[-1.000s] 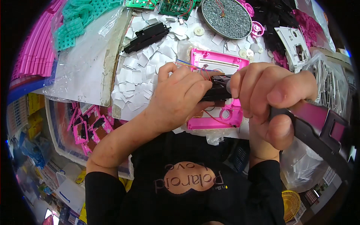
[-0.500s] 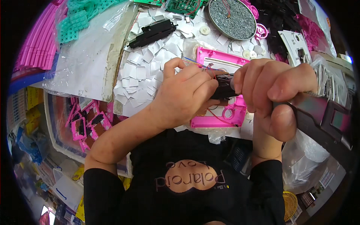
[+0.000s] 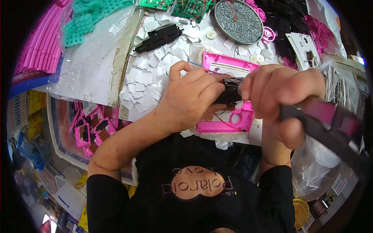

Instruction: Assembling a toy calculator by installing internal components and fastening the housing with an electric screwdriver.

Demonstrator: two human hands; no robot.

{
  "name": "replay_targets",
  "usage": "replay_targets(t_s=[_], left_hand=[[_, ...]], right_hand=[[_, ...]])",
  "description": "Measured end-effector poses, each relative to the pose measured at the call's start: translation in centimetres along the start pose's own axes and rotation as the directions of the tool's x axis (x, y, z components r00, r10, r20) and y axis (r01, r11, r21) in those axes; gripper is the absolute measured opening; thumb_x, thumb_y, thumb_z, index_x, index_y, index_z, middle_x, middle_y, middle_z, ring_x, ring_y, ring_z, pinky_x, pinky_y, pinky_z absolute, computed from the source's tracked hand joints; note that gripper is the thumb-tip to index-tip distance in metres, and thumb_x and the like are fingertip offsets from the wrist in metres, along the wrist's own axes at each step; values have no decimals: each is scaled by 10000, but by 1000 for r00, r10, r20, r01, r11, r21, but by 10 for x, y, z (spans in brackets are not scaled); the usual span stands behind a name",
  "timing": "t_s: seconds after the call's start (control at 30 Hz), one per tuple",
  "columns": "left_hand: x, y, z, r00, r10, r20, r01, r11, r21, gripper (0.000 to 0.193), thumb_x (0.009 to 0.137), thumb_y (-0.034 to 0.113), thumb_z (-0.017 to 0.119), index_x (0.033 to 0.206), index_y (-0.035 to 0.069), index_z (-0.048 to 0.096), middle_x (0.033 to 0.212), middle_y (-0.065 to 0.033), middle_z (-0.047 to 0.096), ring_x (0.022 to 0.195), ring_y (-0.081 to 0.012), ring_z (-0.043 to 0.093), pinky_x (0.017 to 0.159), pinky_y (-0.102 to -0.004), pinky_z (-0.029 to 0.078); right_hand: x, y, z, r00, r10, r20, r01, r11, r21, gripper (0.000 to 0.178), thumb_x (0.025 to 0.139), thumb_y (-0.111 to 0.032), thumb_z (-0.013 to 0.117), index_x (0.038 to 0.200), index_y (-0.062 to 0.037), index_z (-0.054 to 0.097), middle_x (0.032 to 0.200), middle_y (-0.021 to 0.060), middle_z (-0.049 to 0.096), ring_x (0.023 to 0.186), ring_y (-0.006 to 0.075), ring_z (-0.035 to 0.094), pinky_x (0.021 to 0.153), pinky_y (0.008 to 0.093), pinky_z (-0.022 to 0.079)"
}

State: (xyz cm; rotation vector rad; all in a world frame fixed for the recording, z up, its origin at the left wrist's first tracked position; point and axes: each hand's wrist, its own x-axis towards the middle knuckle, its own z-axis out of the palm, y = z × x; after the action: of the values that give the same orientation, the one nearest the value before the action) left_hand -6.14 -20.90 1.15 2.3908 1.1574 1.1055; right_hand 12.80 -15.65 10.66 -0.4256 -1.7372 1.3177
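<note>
My left hand (image 3: 192, 97) is closed, its fingers pressed round a black plastic part (image 3: 229, 93). That part sits over a pink plastic housing (image 3: 223, 127) with coloured wires running across it. In my closed right hand (image 3: 285, 97) is a dark, glossy screwdriver-like tool (image 3: 330, 128), blurred by motion and reaching toward the lower right. A short grey tip shows past my right fingers, against the black part. My left fingertips and the exact contact point are partly hidden.
Small white paper pieces (image 3: 143, 83) cover the table's left side, with another black part (image 3: 159, 37) on them. A round tray of screws (image 3: 239, 23) stands behind. Green circuit boards (image 3: 190, 8) lie at the back. A bin (image 3: 58, 136) with pink assemblies is at left.
My right hand and its tool have shifted slightly left and now look blurred. My left hand stays on the black part; the whole view has moved a little.
</note>
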Motion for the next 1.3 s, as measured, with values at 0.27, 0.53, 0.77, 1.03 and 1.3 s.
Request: replay_targets(t_s=[0.27, 0.53, 0.77, 1.03, 1.3], left_hand=[[-4, -6, -3, 998, -39, 48, 39, 999, 1, 430, 767, 350, 819, 1101, 139, 650, 1056, -11, 669, 977, -232, 594, 911, -449, 295], [10, -10, -6, 993, -71, 89, 76, 996, -51, 551, 778, 392, 808, 1198, 107, 595, 1159, -18, 655, 1046, -244, 557, 979, -458, 282], [-14, -8, 15, 906, -421, 28, 400, 836, -375, 794, 808, 325, 817, 1396, -6, 398, 1194, -129, 633, 1114, -258, 524, 1049, -438, 273], [1, 9, 6, 978, -209, -20, 210, 977, 47, 647, 777, 273, 779, 1333, 23, 563, 1123, -65, 636, 1088, -250, 541, 963, -469, 288], [9, 16, 5, 978, -206, 34, 197, 964, 177, 612, 801, 256, 751, 1355, 42, 602, 1123, -89, 620, 1081, -294, 528, 984, -460, 299]], right_hand=[[-41, -8, -33, 835, 506, -215, -548, 796, -257, 1140, 627, -233, 911, 1567, -10, 305, 1357, 132, 617, 1148, 212, 567, 958, 353, 425], [-68, 25, -48, 992, 87, 91, 20, 604, -796, 616, 664, -145, 865, 1235, -49, 655, 1048, 146, 666, 910, 324, 617, 797, 403, 517], [-42, 29, -58, 780, 565, -268, -626, 710, -324, 266, 924, -246, 706, 1054, -14, 704, 735, 0, 609, 628, 59, 537, 574, 242, 431], [-21, 34, -60, 764, 559, -322, -587, 396, -706, 533, 963, -453, 607, 802, 50, 677, 601, 150, 576, 554, 300, 594, 548, 419, 467], [-23, 21, -62, 984, 168, 61, -9, 386, -922, 356, 829, -299, 761, 1059, -41, 677, 959, 140, 665, 886, 330, 639, 725, 416, 524]])
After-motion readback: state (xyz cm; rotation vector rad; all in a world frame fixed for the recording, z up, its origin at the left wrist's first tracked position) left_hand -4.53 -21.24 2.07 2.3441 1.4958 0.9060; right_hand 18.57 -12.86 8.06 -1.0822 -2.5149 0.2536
